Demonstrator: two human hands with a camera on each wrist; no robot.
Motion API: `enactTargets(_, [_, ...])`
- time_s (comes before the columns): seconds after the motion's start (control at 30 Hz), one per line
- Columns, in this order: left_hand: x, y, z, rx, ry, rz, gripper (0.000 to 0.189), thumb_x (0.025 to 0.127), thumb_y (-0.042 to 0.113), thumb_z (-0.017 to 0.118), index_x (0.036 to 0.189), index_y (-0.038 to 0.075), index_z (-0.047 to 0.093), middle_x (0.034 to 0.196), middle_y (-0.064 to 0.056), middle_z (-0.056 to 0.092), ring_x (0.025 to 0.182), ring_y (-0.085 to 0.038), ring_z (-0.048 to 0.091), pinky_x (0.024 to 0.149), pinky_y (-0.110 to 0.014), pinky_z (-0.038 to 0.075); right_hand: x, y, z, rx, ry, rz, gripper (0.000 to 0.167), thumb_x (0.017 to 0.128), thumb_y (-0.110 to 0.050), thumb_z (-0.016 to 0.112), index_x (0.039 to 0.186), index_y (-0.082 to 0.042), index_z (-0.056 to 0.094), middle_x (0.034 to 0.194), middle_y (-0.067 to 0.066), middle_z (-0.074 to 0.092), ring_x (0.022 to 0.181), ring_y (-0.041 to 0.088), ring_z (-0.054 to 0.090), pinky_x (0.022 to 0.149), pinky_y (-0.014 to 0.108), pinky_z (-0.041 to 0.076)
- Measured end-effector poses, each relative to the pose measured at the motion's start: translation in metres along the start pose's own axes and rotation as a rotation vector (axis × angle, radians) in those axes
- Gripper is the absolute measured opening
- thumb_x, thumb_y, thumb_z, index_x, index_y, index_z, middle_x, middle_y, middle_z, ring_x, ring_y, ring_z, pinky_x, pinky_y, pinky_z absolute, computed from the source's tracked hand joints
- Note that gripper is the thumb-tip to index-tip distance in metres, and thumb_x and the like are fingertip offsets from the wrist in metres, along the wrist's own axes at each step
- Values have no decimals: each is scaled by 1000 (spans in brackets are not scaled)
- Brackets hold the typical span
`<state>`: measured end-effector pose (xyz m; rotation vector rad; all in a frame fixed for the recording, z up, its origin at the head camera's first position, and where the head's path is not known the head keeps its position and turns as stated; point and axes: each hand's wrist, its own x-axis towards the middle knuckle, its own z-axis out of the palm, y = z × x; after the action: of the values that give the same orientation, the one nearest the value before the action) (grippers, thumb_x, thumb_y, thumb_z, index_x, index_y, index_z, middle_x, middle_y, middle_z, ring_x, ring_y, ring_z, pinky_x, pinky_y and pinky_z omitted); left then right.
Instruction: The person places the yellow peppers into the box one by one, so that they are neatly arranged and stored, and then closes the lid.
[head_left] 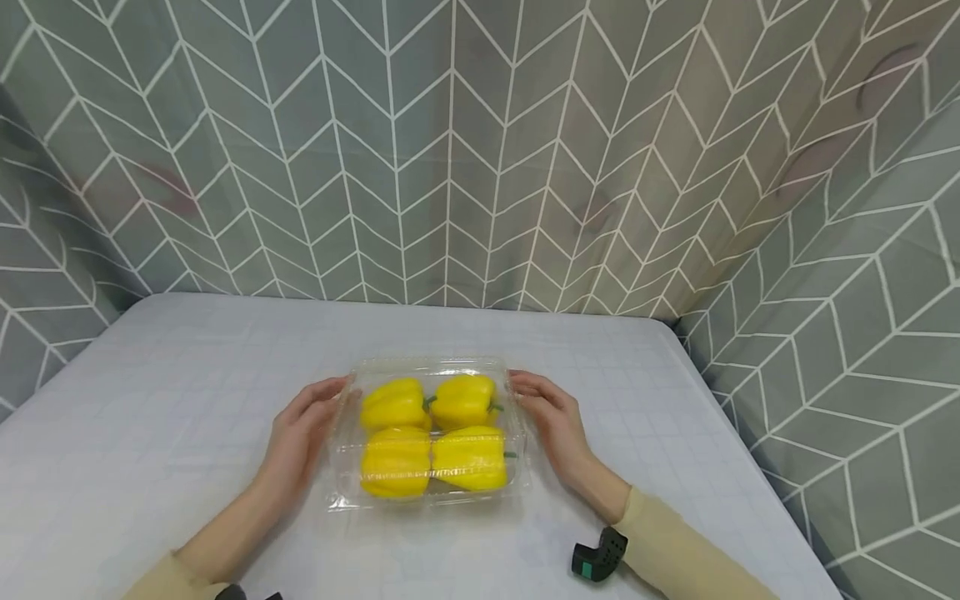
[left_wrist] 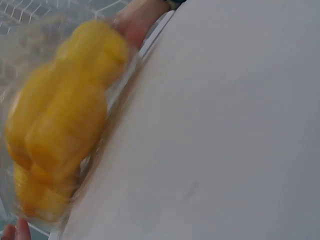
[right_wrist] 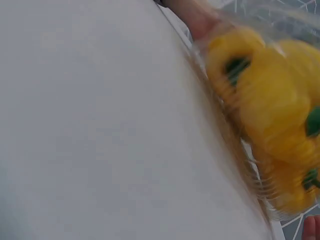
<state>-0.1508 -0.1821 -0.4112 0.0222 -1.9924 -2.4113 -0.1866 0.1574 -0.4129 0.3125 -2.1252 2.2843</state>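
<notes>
Several yellow bell peppers with green stems lie in a clear plastic clamshell box on the white table. The lid is over them. My left hand is at the box's left side, its fingers reaching toward the upper left corner. At the opposite side my right hand has its fingers against the upper right edge. Both hands' fingers look relaxed and mostly straight. The box partly hides the left fingertips. In both wrist views the peppers show blurred through the plastic, with the other hand beyond the box.
A white cloth covers the table, which extends around the box. A grey curtain with white chevron lines hangs behind and along the sides. A black wrist device sits by the right sleeve.
</notes>
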Motion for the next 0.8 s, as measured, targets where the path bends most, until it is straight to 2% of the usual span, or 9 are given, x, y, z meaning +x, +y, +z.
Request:
enactTargets(0.07, [-13, 2, 0, 97, 0, 6, 34, 105, 24, 52, 138, 13, 54, 143, 5, 52, 120, -1, 57, 99, -8, 46, -10, -4, -3, -56, -36, 2, 36, 99, -11, 52, 132, 0, 60, 142, 11, 55, 125, 17, 56, 107, 24, 46])
enactTargets(0.23, [-42, 6, 2, 143, -12, 65, 45, 103, 17, 58, 144, 4, 46, 145, 2, 51, 121, 0, 58, 98, -9, 47, -36, -12, -8, -203, -89, 48, 38, 99, -16, 53, 137, -14, 58, 143, 5, 53, 126, 22, 55, 105, 30, 46])
enactTargets(0.33, [-56, 8, 2, 155, -41, 86, 47, 102, 10, 57, 146, 4, 42, 147, 1, 48, 122, 0, 58, 97, -11, 49, -50, -15, -10, -216, -123, 77, 43, 97, -14, 55, 140, -17, 56, 143, 6, 52, 127, 29, 52, 102, 30, 48])
enactTargets(0.43, [-67, 8, 2, 188, -62, 61, 51, 101, 9, 57, 149, 10, 40, 151, 2, 43, 124, 2, 55, 95, -12, 51, -62, -17, -11, -213, -164, 103, 50, 95, -13, 57, 145, -19, 52, 140, 9, 52, 126, 31, 50, 99, 27, 50])
enactTargets(0.57, [-74, 7, 3, 218, -69, 24, 55, 100, 10, 59, 151, 16, 40, 154, 4, 40, 125, 3, 53, 93, -13, 51, -71, -18, -13, -226, -218, 95, 55, 95, -14, 57, 149, -18, 46, 123, 14, 55, 111, 22, 54, 92, 23, 50])
enactTargets(0.7, [-77, 5, 4, 221, -65, 24, 58, 98, 8, 60, 151, 16, 39, 155, 4, 40, 126, 3, 52, 93, -14, 52, -74, -16, -15, -192, -287, 57, 57, 97, -11, 54, 152, -12, 39, 96, 9, 58, 85, 14, 59, 79, 26, 55])
enactTargets(0.8, [-78, 4, 5, 220, -62, 34, 58, 98, 6, 60, 151, 15, 39, 155, 3, 39, 126, 3, 52, 93, -14, 52, -75, -15, -16, -136, -353, 40, 60, 98, -7, 52, 155, -8, 32, 82, 5, 59, 73, 14, 62, 71, 30, 59])
